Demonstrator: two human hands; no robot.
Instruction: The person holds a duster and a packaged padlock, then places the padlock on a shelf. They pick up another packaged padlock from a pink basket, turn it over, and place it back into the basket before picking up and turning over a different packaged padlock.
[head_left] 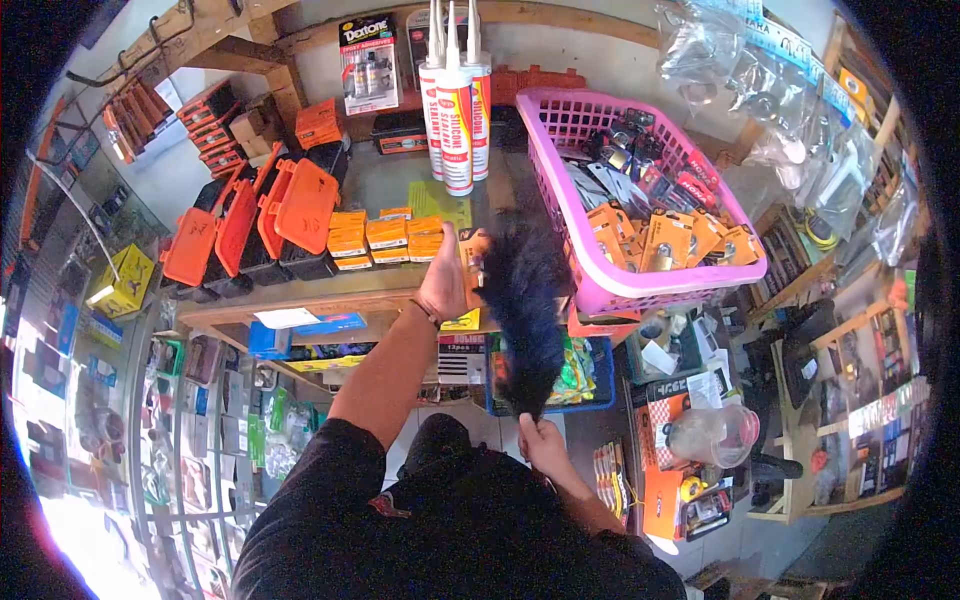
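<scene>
My right hand (543, 443) is closed round the lower end of a black feather duster (525, 310), whose fluffy head points up and away from me. My left hand (443, 280) is raised at the shelf edge, thumb up, gripping an orange carded pack (470, 255). The duster's feathers lie against or just in front of that pack and hide part of it. Small orange boxes (387, 236) stand stacked just left of my left hand. Right of the duster, a pink plastic basket (640, 285) holds orange carded padlocks (665, 240) and other packs.
Silicone sealant tubes (453, 130) stand upright at the shelf's back. Black cases with orange lids (305, 207) lean at the left. Below the wooden shelf (250, 303) sits a blue basket (603, 375) of green packets. A clear plastic jar (712, 437) is at the lower right.
</scene>
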